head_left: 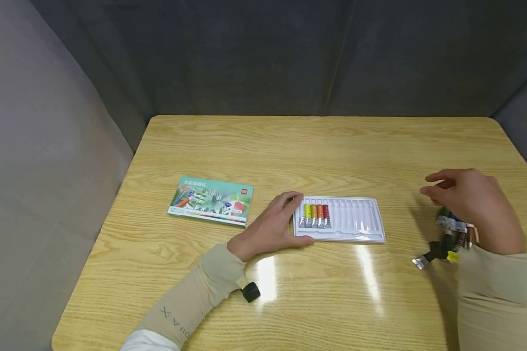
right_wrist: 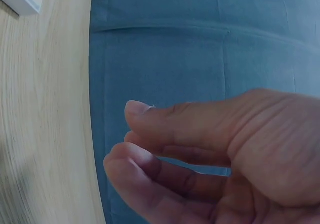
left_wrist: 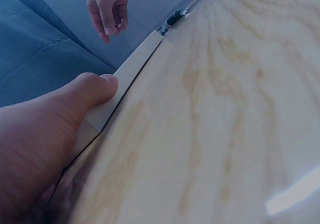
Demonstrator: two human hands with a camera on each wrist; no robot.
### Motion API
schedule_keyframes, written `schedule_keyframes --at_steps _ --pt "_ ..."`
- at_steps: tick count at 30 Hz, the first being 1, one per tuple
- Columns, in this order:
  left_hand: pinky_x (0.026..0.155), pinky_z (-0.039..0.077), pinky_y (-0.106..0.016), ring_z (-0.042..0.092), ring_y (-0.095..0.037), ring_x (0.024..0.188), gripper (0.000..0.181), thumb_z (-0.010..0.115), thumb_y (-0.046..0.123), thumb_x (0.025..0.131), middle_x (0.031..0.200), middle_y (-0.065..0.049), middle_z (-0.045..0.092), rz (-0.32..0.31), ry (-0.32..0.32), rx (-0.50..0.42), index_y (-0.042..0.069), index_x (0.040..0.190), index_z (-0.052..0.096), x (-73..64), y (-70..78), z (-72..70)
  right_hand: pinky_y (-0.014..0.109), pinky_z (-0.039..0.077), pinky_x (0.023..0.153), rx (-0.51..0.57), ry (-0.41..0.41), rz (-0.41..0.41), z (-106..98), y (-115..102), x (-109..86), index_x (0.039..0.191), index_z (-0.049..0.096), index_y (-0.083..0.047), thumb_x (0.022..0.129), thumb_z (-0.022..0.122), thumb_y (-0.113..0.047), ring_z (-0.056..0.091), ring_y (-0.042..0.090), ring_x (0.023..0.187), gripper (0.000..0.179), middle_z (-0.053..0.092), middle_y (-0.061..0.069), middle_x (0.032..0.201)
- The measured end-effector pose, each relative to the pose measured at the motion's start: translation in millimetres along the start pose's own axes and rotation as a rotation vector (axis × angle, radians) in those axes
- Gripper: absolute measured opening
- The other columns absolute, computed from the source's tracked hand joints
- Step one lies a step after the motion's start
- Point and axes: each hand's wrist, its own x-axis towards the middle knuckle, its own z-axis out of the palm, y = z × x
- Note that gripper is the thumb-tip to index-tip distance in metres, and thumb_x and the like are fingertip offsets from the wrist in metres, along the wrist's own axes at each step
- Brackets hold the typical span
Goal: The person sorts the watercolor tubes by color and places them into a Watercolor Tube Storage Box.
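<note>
A white plastic paint tray (head_left: 357, 234) lies on the table with several small paint tubes (head_left: 314, 216), yellow through orange to red, side by side in its left slots. My left hand (head_left: 270, 225) holds the tray's left end, fingers at the far corner and thumb along the near edge; the left wrist view shows the thumb (left_wrist: 102, 88) against the tray's side wall (left_wrist: 131, 66). Over a loose pile of dark, brown and yellow-marked tubes (head_left: 445, 243) at the right hovers my right hand (head_left: 476, 195), loosely bent. Nothing shows between its fingers (right_wrist: 142, 184).
A green illustrated paint box (head_left: 212, 201) lies flat left of the tray. The wooden table (head_left: 316, 151) ends at a dark cloth partition (head_left: 254, 58) at the back, with a grey one (head_left: 48, 170) on the left.
</note>
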Motion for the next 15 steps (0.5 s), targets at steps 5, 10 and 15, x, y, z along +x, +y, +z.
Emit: schedule_keyframes --at_steps 5,10,15 --pt "0.125 0.037 -0.04 0.034 -0.022 0.154 0.108 0.075 0.064 0.085 0.167 -0.005 0.031 -0.015 -0.005 -0.011 0.009 0.165 0.025 -1.9 -0.3 -0.4 0.052 0.048 0.073 -0.009 -0.008 0.015 -2 6 0.2 0.133 0.06 0.007 0.104 0.059 -0.037 0.069 0.041 0.086 0.053 0.067 0.037 0.121" --pt "0.126 0.037 -0.039 0.034 -0.022 0.154 0.108 0.075 0.064 0.085 0.167 -0.005 0.03 -0.019 -0.006 -0.015 0.01 0.165 0.025 -3.7 -0.9 -0.8 0.055 0.046 0.078 -0.005 -0.043 0.024 -3 19 3.2 0.131 0.061 0.008 0.105 0.058 -0.032 0.071 0.03 0.076 0.048 0.07 0.034 0.117" --pt "0.125 0.037 -0.039 0.034 -0.022 0.154 0.109 0.076 0.064 0.085 0.167 -0.004 0.03 -0.024 -0.006 -0.021 0.01 0.165 0.025 -4.3 -0.3 -1.1 0.048 0.051 0.071 0.007 -0.086 0.067 -2 37 7.0 0.123 0.063 0.008 0.104 0.057 -0.031 0.069 0.031 0.079 0.044 0.074 0.028 0.102"
